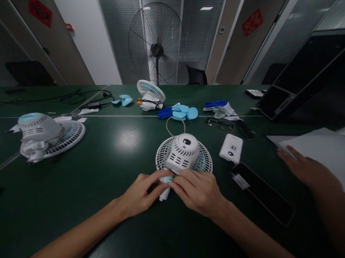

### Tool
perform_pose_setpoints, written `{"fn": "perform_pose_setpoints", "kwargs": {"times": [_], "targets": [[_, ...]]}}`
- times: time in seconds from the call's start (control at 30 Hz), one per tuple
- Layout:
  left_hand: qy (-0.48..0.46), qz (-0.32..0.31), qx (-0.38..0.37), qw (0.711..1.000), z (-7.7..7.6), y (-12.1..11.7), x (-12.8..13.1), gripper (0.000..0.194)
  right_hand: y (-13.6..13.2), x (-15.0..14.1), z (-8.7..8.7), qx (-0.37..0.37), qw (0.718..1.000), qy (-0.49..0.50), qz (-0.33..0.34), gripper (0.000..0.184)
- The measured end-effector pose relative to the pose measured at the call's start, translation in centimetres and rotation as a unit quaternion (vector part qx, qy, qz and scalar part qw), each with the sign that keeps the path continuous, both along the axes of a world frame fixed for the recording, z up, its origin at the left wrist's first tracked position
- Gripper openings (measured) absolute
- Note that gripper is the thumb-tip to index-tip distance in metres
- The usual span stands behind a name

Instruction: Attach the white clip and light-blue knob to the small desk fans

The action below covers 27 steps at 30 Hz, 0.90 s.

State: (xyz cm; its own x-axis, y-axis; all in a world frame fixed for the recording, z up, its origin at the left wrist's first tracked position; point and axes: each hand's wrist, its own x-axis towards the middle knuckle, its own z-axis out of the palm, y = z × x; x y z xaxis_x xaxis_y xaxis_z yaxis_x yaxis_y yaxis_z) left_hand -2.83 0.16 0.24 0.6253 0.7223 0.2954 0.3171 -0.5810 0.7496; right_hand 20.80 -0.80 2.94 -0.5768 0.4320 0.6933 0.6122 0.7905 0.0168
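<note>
A small white fan (183, 151) lies face down on the green table in front of me, its grille flat and its motor housing on top. At its near side sticks out a white and light-blue piece (166, 179), perhaps part of the fan's stand or clip; its exact kind is unclear. My left hand (144, 194) pinches this piece from the left, thumb below and fingers above. From the right, my right hand (199, 190) is closed on the same piece where it meets the housing. The fingers partly cover that joint. A cable (175, 119) loops behind the fan.
Another fan (42, 132) lies at left, a third fan (150, 94) at the back. Light-blue blades (184, 112), gloves (222, 109) and glasses (220, 123) lie beyond. A white power bank (231, 148) and phone (264, 193) are at right, beside another person's hand (310, 170) on paper (315, 148).
</note>
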Motion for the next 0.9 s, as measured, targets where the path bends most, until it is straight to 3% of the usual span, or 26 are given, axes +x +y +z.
{"fn": "perform_pose_setpoints", "kwargs": {"times": [0.13, 0.27, 0.47, 0.57, 0.67, 0.77, 0.87, 0.9], "targets": [[-0.002, 0.000, -0.007, 1.000, 0.1, 0.0, 0.0, 0.033, -1.1, -0.5, 0.5, -0.025, 0.998, -0.016, -0.056, 0.029], [-0.011, -0.008, -0.018, 1.000, 0.5, 0.1, -0.2, 0.032, -0.6, 1.3, 0.9, -0.025, 0.997, -0.069, 0.035, 0.017], [0.003, -0.013, -0.018, 1.000, 0.5, 0.1, -0.2, 0.033, 0.8, 2.8, 0.7, 0.015, 0.996, -0.064, 0.068, 0.025], [0.008, -0.008, -0.013, 1.000, 0.3, 0.0, -0.1, 0.034, 0.5, 1.5, 0.3, 0.018, 0.998, -0.049, 0.045, 0.009], [0.016, 0.004, 0.001, 1.000, 0.1, 0.0, -0.1, 0.033, -0.4, -0.3, 0.0, 0.001, 1.000, 0.001, -0.021, 0.029], [0.011, 0.005, -0.002, 1.000, 0.2, 0.1, -0.1, 0.033, -1.1, -0.7, 0.0, -0.029, 0.997, 0.036, -0.056, 0.031], [0.007, 0.003, -0.010, 1.000, 0.4, 0.1, -0.1, 0.032, -0.9, 0.4, 0.4, -0.045, 0.999, 0.001, 0.003, 0.014], [0.008, 0.001, -0.011, 1.000, 0.4, 0.1, -0.1, 0.032, -0.7, 0.8, 0.6, -0.036, 0.999, -0.023, 0.030, 0.018]]}}
